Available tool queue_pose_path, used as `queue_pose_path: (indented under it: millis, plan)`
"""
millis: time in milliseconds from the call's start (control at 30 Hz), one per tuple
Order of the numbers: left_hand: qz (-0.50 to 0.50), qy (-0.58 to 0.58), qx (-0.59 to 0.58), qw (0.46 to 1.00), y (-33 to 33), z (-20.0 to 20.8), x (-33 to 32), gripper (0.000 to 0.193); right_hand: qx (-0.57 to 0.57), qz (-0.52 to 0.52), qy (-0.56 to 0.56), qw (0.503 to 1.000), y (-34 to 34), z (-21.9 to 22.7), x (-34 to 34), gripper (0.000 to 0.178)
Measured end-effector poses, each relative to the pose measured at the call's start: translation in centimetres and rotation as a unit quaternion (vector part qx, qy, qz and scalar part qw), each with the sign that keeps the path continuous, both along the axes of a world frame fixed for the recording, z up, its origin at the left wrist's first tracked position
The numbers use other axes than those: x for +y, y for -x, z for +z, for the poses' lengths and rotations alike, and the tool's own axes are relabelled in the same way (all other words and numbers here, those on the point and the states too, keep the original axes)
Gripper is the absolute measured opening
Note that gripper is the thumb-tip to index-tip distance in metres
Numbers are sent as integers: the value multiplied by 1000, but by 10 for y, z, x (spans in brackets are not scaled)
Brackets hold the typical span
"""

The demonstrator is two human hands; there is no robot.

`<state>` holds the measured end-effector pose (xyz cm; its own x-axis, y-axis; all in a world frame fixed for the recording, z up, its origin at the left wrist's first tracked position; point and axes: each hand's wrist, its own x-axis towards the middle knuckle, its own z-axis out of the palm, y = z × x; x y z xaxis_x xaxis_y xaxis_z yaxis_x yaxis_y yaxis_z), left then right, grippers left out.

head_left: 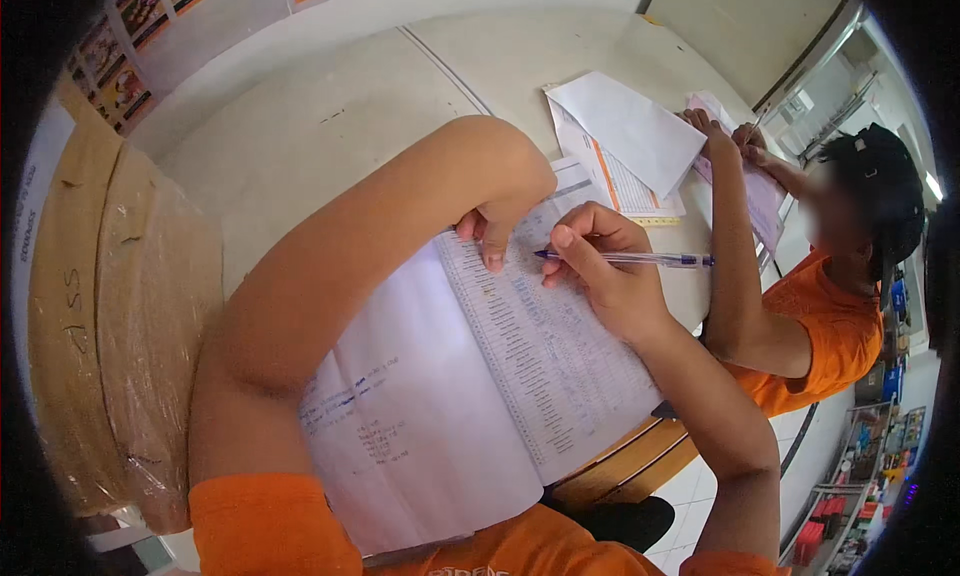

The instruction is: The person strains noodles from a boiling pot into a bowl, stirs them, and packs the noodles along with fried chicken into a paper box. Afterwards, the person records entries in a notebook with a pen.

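An open notebook [430,376] lies in front of me; its left page carries a few handwritten lines and its right page is filled with columns of small writing. My left arm reaches across it, and my left hand [505,201] rests on the upper part near the fold, wrist sharply bent, thumb and a finger apart on the paper; its other fingers are hidden. In my right hand [620,271] is a ballpoint pen [665,260], clear-bodied with a blue tip, held between thumb and fingers. The tip is at the right page, just right of my left thumb.
A plastic-wrapped cardboard box [150,316] stands at my left. Loose sheets [630,126] lie on the pale table [300,141] beyond the notebook. At right, a person in an orange shirt [830,346] leans over pink paper [765,211]. A wooden slatted seat [640,461] shows below.
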<state>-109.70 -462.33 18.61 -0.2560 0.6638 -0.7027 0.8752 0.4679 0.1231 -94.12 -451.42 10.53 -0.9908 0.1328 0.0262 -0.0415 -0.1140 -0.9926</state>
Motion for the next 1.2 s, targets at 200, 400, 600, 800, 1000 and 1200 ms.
queue_pose_path:
  millis: [200,400,600,800,1000,1200]
  plan:
    - [-20,-1,18,1000,-1,-4,5,37,-53,41,-124,990,15,18,-1,21]
    - [-13,-7,-17,1000,2,-5,1,37,-45,14,-143,989,13,2,-3,26]
    - [-7,-2,-5,1000,2,-4,3,41,39,2,-82,996,8,-1,-2,27]
    - [16,-23,3,1000,1,-4,1,50,39,-28,-106,993,6,-4,-3,26]
    - [15,-12,-26,999,2,-5,1,51,6,-39,-142,989,6,0,-10,27]
    - [20,-14,-19,1000,7,-5,3,50,-3,-57,-163,985,8,-3,-8,28]
